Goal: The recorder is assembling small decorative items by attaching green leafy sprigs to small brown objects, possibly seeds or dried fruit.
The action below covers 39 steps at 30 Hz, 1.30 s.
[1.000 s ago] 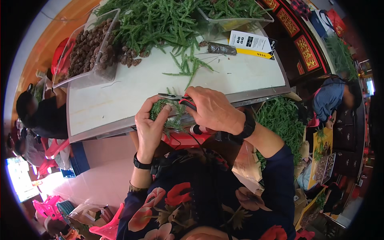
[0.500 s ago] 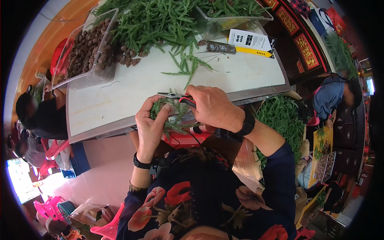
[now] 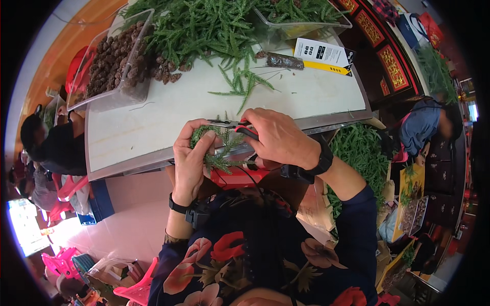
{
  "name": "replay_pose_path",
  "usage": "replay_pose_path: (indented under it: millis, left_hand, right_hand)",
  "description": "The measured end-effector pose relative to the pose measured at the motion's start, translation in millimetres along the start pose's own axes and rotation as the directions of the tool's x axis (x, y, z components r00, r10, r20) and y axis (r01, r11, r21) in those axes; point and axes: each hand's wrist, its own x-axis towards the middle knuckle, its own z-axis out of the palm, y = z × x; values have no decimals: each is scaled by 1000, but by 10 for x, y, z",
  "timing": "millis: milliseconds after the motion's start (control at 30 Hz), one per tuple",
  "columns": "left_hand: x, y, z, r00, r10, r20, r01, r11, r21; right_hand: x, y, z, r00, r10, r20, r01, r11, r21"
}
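My left hand (image 3: 190, 159) pinches a bunch of green artificial pine sprigs (image 3: 223, 157) just off the table's near edge. Closed around the red-and-black handles of a pair of pliers (image 3: 246, 130) is my right hand (image 3: 280, 136). The pliers' metal jaws point left and lie at the top of the sprigs, beside my left fingertips. Whether the jaws grip a wire there is too small to tell. A few loose sprigs (image 3: 243, 84) rest on the white tabletop (image 3: 168, 120) beyond my hands.
A clear bin of brown pine cones (image 3: 113, 61) stands far left. Piled greenery (image 3: 199, 30) covers the table's back, beside another clear bin (image 3: 306, 25). A wrapped bundle of dark wires (image 3: 284, 61) lies by a printed card (image 3: 321, 53). More greenery (image 3: 360, 158) sits right of me. People work on both sides.
My right hand and the pliers have shifted slightly to the right. My left hand keeps its hold on the sprigs, nearly in the same place.
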Motion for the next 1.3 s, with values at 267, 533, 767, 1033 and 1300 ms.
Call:
replay_pose_path:
  millis: [267,533,767,1033,1300]
  left_hand:
    - [-45,-69,39,984,158,-81,-125,941,314]
    - [-56,-168,108,814,580,-15,-305,451,839]
    - [-11,-240,76,776,628,51,-376,396,838]
    - [10,-13,-66,999,1,48,-10,984,175]
    - [-1,22,-238,904,-202,377,277,948,-155]
  right_hand:
    - [-69,-127,20,996,87,13,-85,991,-106]
    - [-89,-137,134,995,102,-8,-102,990,-97]
    - [-49,-150,89,968,219,124,-191,960,-205]
    - [21,187,50,999,-49,18,47,994,98]
    - [130,237,12,956,-294,3,289,942,172]
